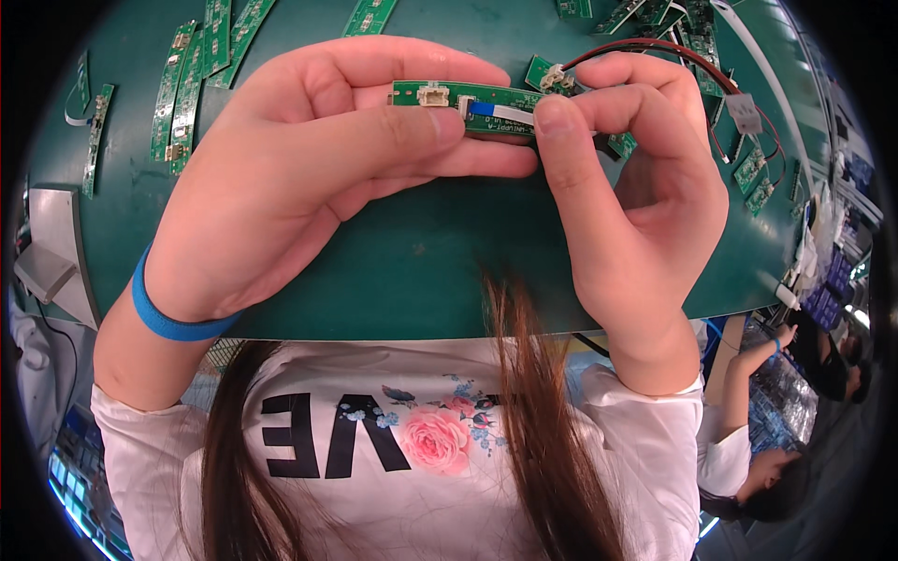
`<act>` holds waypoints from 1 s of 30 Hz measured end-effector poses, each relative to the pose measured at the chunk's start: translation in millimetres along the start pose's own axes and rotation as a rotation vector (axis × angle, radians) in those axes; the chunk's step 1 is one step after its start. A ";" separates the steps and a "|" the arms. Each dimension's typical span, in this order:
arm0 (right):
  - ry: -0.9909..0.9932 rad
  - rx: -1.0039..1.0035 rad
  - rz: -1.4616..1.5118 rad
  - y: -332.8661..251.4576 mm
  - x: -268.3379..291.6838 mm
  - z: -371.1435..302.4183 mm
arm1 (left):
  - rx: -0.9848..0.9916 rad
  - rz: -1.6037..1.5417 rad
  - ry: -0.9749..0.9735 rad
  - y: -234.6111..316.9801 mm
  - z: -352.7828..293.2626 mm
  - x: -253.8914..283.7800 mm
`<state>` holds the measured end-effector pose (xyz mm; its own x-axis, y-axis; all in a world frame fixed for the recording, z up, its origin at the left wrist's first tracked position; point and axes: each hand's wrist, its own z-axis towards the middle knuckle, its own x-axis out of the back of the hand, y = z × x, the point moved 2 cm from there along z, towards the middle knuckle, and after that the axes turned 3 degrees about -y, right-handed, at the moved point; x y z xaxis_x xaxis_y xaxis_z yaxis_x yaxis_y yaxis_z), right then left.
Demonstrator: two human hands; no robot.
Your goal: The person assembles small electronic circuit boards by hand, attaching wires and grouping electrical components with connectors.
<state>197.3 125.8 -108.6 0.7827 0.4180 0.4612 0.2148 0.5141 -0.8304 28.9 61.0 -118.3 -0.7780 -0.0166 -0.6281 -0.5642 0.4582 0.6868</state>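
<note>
My left hand (271,178), with a blue band at the wrist, is closed round a narrow green circuit board (513,94). Its thumb presses on the board's face beside a cream socket (434,95), with the fingers behind. A white flat ribbon cable (514,114) with a blue end lies along the board, that end at a small white connector. The thumb and fingers of my right hand (645,178) pinch the cable's other end. Against the right fingertips sits a small green board (540,71) with a plug; the thumb partly hides where the cable leads.
Long green circuit boards (187,93) lie at the far left of the green table (412,280). Red and black wires (655,43) run right to a white plug (745,113). More small boards (751,170) are heaped at the right. A co-worker (748,449) is at lower right.
</note>
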 end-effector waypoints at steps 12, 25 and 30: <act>-0.134 0.030 -0.029 10.3 3.9 1.2 | -0.030 0.055 -0.012 -0.5 0.3 -2.0; -0.118 -0.088 -0.066 1.8 1.3 2.6 | -0.037 -0.061 0.039 -4.8 1.2 -0.1; -0.113 -0.148 -0.071 -0.9 -0.1 1.7 | -0.078 -0.051 0.071 -7.0 4.5 -0.4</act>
<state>196.0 126.6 -107.4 0.6935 0.4705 0.5456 0.3575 0.4328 -0.8276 34.4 61.8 -124.5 -0.7640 -0.1021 -0.6371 -0.6210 0.3844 0.6831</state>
